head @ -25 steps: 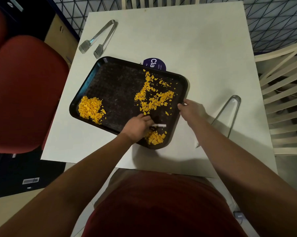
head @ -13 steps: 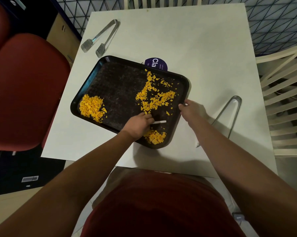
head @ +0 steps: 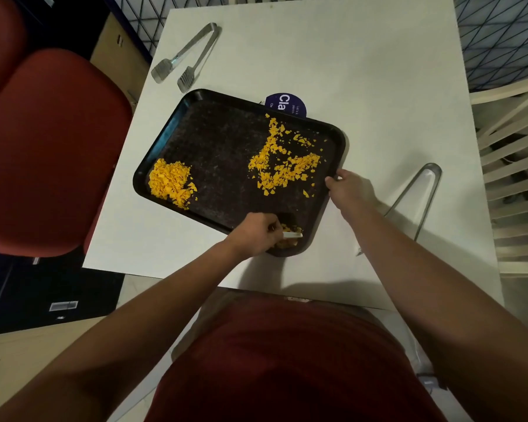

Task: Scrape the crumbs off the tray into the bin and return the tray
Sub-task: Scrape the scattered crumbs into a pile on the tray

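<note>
A black tray point(head: 226, 153) lies tilted on the white table point(head: 363, 71). Yellow crumbs point(head: 282, 164) are scattered over its right half. A second heap point(head: 169, 181) sits at its left corner, and a small pile point(head: 291, 229) fills the near corner. My left hand point(head: 255, 234) is closed on a small white scraper point(head: 293, 235), whose tip rests at that near pile. My right hand point(head: 349, 185) grips the tray's right rim. No bin is in view.
Metal tongs point(head: 186, 56) lie at the far left of the table, and another pair point(head: 414, 199) lies right of my right arm. A round blue sticker point(head: 285, 105) peeks out behind the tray. A red chair point(head: 43, 147) stands left, a white slatted chair point(head: 515, 162) right.
My left hand has pulled the scraper back toward me into the tray's near corner, over the small pile. My right hand has stayed on the rim.
</note>
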